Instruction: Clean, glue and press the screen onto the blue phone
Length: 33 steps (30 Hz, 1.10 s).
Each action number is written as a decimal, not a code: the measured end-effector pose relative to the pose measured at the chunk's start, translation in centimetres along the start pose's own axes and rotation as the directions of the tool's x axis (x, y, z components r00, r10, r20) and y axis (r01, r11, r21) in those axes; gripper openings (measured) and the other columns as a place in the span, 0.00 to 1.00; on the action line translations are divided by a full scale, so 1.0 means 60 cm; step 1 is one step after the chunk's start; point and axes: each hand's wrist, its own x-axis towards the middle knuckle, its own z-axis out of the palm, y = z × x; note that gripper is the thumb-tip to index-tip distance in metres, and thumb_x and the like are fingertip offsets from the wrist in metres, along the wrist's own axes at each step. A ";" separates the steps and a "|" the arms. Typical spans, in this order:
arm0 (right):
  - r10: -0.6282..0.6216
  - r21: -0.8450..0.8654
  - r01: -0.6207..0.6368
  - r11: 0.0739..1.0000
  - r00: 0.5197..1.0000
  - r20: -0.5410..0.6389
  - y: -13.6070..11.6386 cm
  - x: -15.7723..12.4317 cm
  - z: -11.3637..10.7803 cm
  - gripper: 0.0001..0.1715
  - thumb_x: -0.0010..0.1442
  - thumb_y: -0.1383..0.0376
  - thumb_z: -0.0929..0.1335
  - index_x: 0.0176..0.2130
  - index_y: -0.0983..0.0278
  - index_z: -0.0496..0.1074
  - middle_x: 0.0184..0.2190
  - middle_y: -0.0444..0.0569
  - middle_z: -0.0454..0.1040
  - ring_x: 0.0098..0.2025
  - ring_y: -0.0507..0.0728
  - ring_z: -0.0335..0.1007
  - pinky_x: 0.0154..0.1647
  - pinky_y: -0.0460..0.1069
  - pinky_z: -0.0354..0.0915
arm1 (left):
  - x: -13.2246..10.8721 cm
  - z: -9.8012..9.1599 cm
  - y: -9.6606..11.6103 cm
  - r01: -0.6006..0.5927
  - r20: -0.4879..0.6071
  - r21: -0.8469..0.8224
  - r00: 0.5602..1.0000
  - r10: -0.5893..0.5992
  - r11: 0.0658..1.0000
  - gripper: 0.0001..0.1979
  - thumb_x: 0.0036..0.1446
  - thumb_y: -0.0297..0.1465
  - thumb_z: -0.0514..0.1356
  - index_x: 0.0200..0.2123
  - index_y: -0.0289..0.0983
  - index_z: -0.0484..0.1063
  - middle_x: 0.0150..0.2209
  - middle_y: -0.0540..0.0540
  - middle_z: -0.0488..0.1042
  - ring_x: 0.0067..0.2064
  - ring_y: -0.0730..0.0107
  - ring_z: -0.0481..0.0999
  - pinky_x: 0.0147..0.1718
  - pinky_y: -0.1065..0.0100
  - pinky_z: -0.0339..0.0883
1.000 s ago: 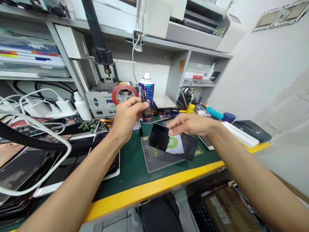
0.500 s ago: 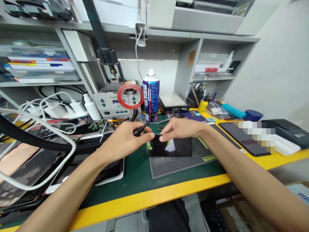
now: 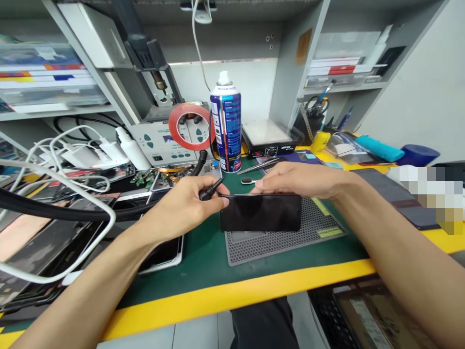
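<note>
My right hand [image 3: 301, 179] grips a black phone [image 3: 260, 213] by its upper edge and holds it on its long side, tilted up over a grey perforated mat [image 3: 279, 237]. My left hand [image 3: 185, 208] is closed on a small black nozzle-tipped tool [image 3: 210, 189], whose tip touches the phone's upper left corner. A black hose [image 3: 72, 213] runs off to the left behind that hand.
A blue spray can [image 3: 225, 128], a red tape roll [image 3: 189, 127] and a grey rework station [image 3: 163, 140] stand behind. Tweezers [image 3: 257, 166] lie by a small hot plate [image 3: 269, 138]. Phones and screens [image 3: 54, 242] pile up at left. White cables [image 3: 65, 160] loop nearby. The bench has a yellow edge [image 3: 254, 286].
My right hand has tipped the phone from flat to standing on its long side. My left hand came down from beside the spray can to the phone's corner with the tool.
</note>
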 end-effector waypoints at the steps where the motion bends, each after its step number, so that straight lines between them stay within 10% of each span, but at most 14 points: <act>1: -0.012 -0.007 0.013 1.000 1.000 0.025 0.002 -0.002 -0.003 0.21 0.61 0.50 0.70 0.30 0.65 0.78 0.25 0.44 0.66 0.28 0.52 0.58 0.28 0.48 0.55 | 0.000 0.001 -0.001 -0.002 -0.004 -0.006 1.000 0.002 1.000 0.08 0.57 0.39 0.63 0.34 0.41 0.77 0.27 0.51 0.67 0.27 0.71 0.62 0.24 0.71 0.54; 17: 0.091 -0.056 -0.087 0.995 0.992 0.083 0.015 -0.038 -0.052 0.17 0.54 0.52 0.75 0.30 0.63 0.82 0.32 0.50 0.77 0.29 0.58 0.75 0.32 0.53 0.77 | 0.004 0.004 -0.018 0.085 -0.017 -0.008 0.996 -0.086 0.996 0.13 0.55 0.44 0.65 0.38 0.43 0.77 0.19 0.55 0.58 0.20 0.76 0.54 0.15 0.74 0.44; 26: -0.077 -0.308 0.111 0.945 0.990 0.119 0.010 -0.016 -0.026 0.16 0.59 0.53 0.72 0.41 0.61 0.80 0.31 0.45 0.79 0.31 0.54 0.72 0.26 0.45 0.60 | 0.002 0.006 -0.003 0.119 -0.028 -0.014 0.992 -0.120 0.993 0.13 0.55 0.43 0.65 0.37 0.41 0.78 0.18 0.53 0.60 0.19 0.75 0.54 0.16 0.72 0.44; 33: -0.148 -0.445 0.127 0.887 0.989 -0.014 0.002 0.001 0.020 0.18 0.59 0.52 0.71 0.29 0.64 0.77 0.20 0.41 0.68 0.21 0.49 0.56 0.21 0.47 0.46 | 0.003 0.011 -0.007 0.089 -0.038 -0.023 0.995 -0.090 0.996 0.11 0.55 0.42 0.65 0.33 0.41 0.77 0.22 0.51 0.65 0.21 0.75 0.56 0.17 0.72 0.47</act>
